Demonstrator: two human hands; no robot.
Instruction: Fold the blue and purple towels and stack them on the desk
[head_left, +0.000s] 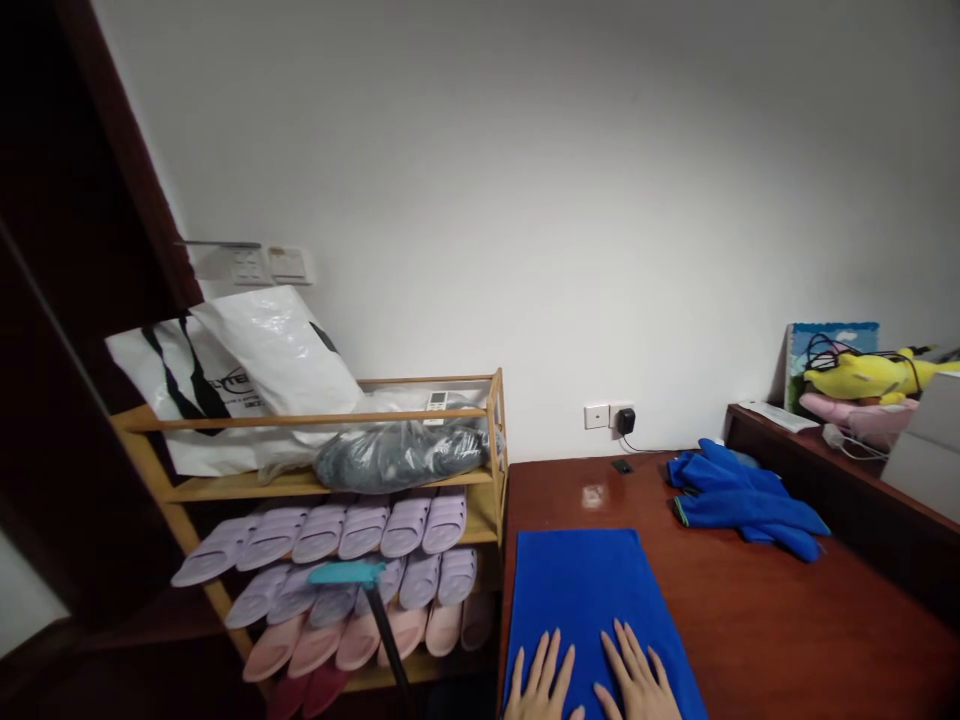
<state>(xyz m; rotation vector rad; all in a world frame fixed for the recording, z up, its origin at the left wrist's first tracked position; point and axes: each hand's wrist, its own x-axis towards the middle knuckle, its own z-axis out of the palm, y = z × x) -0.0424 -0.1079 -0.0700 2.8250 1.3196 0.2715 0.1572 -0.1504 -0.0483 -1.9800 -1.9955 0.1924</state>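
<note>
A blue cloth [577, 580] lies flat on the reddish-brown desk [795, 620], its near end running out of the bottom of the view. My left hand [541, 688] rests palm down on the cloth's left part, fingers spread. Beside it, my right hand [637, 680] presses flat on the right part, fingers also apart. Neither hand holds anything. Farther back on the right, a crumpled pile of blue cloth [742, 497] with a green edge lies on the desk.
Left of the desk stands a wooden shoe rack [330, 418] with slippers [364, 527], a white bag [277, 350] and a grey plastic-wrapped bundle [405, 455]. A blue-headed pole [346, 573] leans before it. A black plug [625, 421] sits in the wall. A raised ledge [847, 455] holds a yellow plush toy [862, 377].
</note>
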